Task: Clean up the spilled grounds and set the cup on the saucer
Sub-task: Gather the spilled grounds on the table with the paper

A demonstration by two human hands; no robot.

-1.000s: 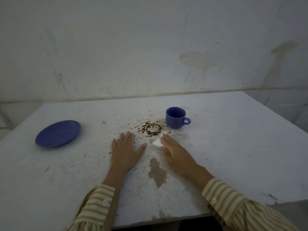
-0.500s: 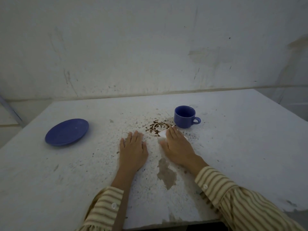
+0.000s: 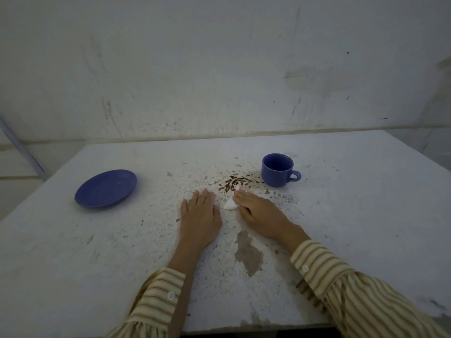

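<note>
A blue cup [image 3: 277, 169] stands upright on the white table [image 3: 366, 215], handle to the right. Just left of it lies a ring of dark spilled grounds [image 3: 235, 182]. A blue saucer [image 3: 106, 188] rests far to the left, apart from the cup. My right hand [image 3: 260, 211] presses a white tissue [image 3: 230, 203] flat on the table at the near edge of the grounds. Beside it, my left hand [image 3: 199, 217] lies flat on the table with fingers together, holding nothing.
A grey-brown stain [image 3: 247, 252] marks the table between my forearms. Fine specks are scattered around the spill. A stained white wall [image 3: 219, 69] rises behind the table's far edge. The table's near edge runs under my striped sleeves.
My right hand with the tissue slid forward toward the grounds, then shifted slightly left at their near edge. My left hand closed its thumb in and stayed flat.
</note>
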